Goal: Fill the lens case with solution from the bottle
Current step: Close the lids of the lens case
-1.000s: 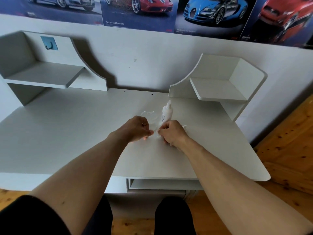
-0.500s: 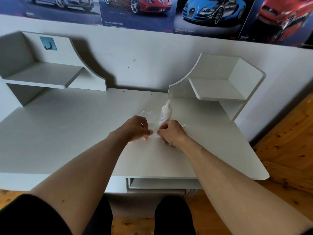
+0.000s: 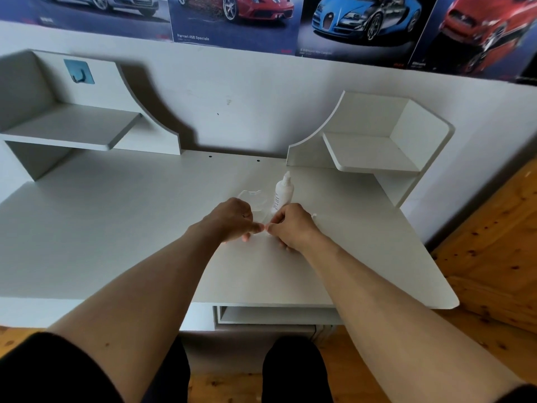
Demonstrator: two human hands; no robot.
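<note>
Lens case [image 3: 263, 228] barely visible, a pale translucent thing pinched between both hands on the desk [image 3: 116, 228], toward the right half and about midway between back and front edge; its exact shape and whether caps are on can't be made out. Left hand [image 3: 232, 219] fingers curled together, thumb and forefinger tips clamped at the case's left side; right hand [image 3: 290, 228] same, tips pinched on the right side, the two sets of fingertips nearly touching. Bottle [image 3: 282, 194] stands upright just behind the right hand, cap on, untouched. Clear plastic piece [image 3: 252, 199] lies beside the bottle, behind the left hand. Versus the earlier frames almost nothing moves: hands hold the same pinch, bottle in the same spot. Likely still opening or fiddling with the case; pouring not started, task early.
</note>
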